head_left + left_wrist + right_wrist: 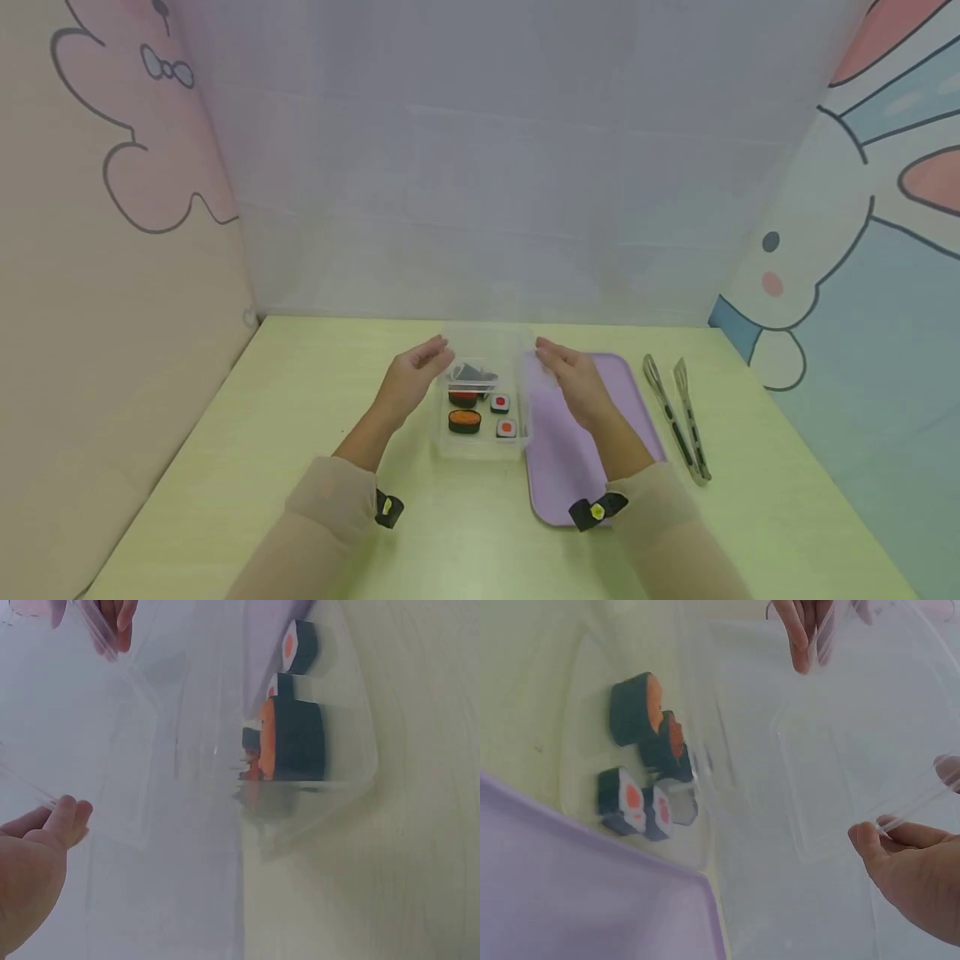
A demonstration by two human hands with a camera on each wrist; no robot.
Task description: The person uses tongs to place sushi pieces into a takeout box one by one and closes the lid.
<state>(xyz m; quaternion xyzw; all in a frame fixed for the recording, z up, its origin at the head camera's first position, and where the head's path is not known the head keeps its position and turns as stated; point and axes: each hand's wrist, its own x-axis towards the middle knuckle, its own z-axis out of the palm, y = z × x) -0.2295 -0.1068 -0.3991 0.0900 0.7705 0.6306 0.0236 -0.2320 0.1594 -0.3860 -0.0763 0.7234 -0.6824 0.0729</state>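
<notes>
A clear plastic lid (487,340) stands raised and tilted over the far part of a clear plastic box (480,451). My left hand (417,373) pinches the lid's left edge, thumb against fingers (69,814). At the opposite edge, my right hand (576,382) pinches it likewise, as the right wrist view shows at the thumb (867,841). Inside the box sit an orange-topped sushi piece (465,422), a red-topped one (462,399) and two small rolls, one farther (500,403) and one nearer (506,428). A dark grey and white piece (471,374) behind them is partly obscured by the lid.
A purple tray (558,475) lies right of the box, partly under my right forearm. Farther right are metal tongs (697,454) with dark grips. A pale wall (480,208) closes off the back of the table (300,392), and printed side walls flank it.
</notes>
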